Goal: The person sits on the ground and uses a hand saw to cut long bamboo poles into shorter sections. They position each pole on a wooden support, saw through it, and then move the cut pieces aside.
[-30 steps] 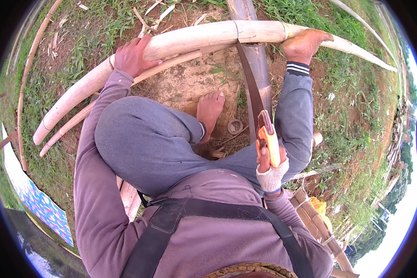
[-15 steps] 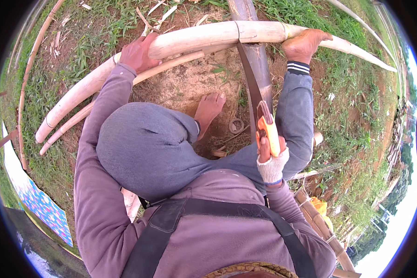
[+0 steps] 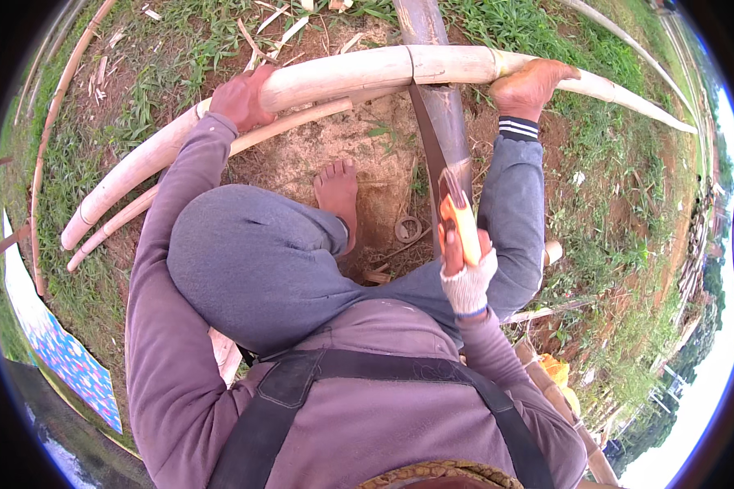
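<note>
A long pale bamboo pole (image 3: 342,80) crosses in front of me, resting over a thicker grey-brown bamboo pole (image 3: 453,114). My left hand (image 3: 243,99), bare, is wrapped round the pale pole left of the crossing. In my right hand (image 3: 470,269), which wears a white fingerless glove, is the orange handle of a handsaw (image 3: 428,134). Its blade reaches up to the pale pole's underside, at a dark line around the pole close to the crossing. My right foot (image 3: 526,88) presses on the pale pole to the right of that line.
A thinner bamboo length (image 3: 294,122) lies beneath the pale pole. My left foot (image 3: 336,191) stands on sawdust-covered soil beside a roll of tape (image 3: 408,229). A bamboo frame (image 3: 538,367) and something yellow (image 3: 559,375) are at lower right. Wood scraps lie in the far grass.
My right hand and the saw have shifted slightly left and up. My left foot has swung left, its toes now pointing forward. The left hand keeps its grip on the pole.
</note>
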Demonstrator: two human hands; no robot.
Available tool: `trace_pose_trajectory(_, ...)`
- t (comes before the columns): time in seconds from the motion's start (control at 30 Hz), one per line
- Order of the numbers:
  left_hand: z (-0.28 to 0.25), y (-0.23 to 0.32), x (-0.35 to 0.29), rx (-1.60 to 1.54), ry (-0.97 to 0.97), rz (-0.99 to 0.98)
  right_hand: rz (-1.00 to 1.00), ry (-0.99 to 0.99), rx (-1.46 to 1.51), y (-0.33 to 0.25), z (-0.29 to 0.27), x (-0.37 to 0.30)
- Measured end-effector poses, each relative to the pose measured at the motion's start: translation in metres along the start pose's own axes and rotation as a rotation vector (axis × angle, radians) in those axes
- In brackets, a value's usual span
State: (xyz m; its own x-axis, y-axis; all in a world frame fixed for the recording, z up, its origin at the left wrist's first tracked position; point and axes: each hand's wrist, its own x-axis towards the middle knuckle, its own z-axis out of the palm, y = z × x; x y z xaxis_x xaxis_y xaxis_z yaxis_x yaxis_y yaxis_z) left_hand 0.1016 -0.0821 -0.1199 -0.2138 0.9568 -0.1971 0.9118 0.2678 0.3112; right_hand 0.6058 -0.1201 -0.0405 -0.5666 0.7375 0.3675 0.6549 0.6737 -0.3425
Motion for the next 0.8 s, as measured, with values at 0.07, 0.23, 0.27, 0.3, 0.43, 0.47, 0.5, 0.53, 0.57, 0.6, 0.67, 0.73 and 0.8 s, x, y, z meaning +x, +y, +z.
trace_pose_trajectory(0.07,-0.004,-0.015,-0.015,0.021,0.017,-0.024,0.443,-0.014,0.431,-0.001,-0.001,-0.042)
trace_pose_trajectory(0.23,-0.002,0.002,-0.006,-0.001,0.019,-0.006,0.350,0.165,0.505,0.022,0.098,0.134)
trace_pose_trajectory(0.27,-0.005,0.001,-0.002,0.010,0.029,0.004,0.469,0.139,0.653,0.029,0.113,0.155)
trace_pose_trajectory(0.3,-0.008,-0.001,-0.005,0.016,0.009,-0.009,0.426,0.129,0.544,0.024,0.110,0.160)
trace_pose_trajectory(0.43,-0.012,-0.004,-0.011,0.027,0.002,-0.031,0.233,0.140,0.282,0.007,0.058,0.072)
trace_pose_trajectory(0.47,-0.008,-0.003,-0.013,0.008,0.008,-0.007,0.301,0.126,0.338,-0.001,0.035,0.032)
trace_pose_trajectory(0.5,-0.007,-0.001,-0.008,-0.012,0.026,0.021,0.375,0.118,0.388,-0.010,0.011,-0.009)
trace_pose_trajectory(0.53,-0.005,0.000,-0.005,-0.029,0.046,0.041,0.434,0.107,0.438,-0.011,0.007,-0.020)
trace_pose_trajectory(0.57,-0.002,0.001,-0.005,-0.032,0.048,0.048,0.495,0.100,0.485,-0.011,0.004,-0.030)
trace_pose_trajectory(0.6,-0.009,-0.020,-0.024,0.001,0.072,-0.019,0.398,0.101,0.560,0.001,0.039,-0.010)
trace_pose_trajectory(0.67,-0.007,-0.011,-0.020,0.002,0.042,-0.004,0.292,0.195,0.514,0.014,0.083,0.039)
trace_pose_trajectory(0.73,-0.014,-0.001,-0.013,0.017,-0.003,-0.027,0.456,0.087,0.380,0.019,0.111,0.119)
trace_pose_trajectory(0.8,-0.005,0.002,0.000,0.027,0.047,0.059,0.409,0.167,0.358,0.018,0.097,0.148)
